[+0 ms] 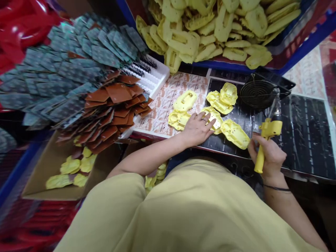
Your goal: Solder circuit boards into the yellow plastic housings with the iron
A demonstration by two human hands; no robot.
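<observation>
My left hand (198,129) lies palm down with its fingers apart, fingertips on a yellow plastic shell (217,123). Another yellow shell (177,119) sits partly under its wrist side. My right hand (270,154) is closed round the handle of a yellow gun-shaped tool (270,128), which looks like a soldering gun; its metal barrel points away from me. The right fingertips come close to the end of an open yellow shell (235,134); whether they touch it I cannot tell. Behind these are a flat yellow cover (185,100) and two overlapping shells (220,101).
A blue crate (294,66) heaped with yellow shells stands at the back. Left are piles of green circuit boards (76,70) and brown boards (115,108), beside a white foam tray (160,75). A black round wire grille (258,93) stands right. A cardboard box (39,175) holds yellow pieces.
</observation>
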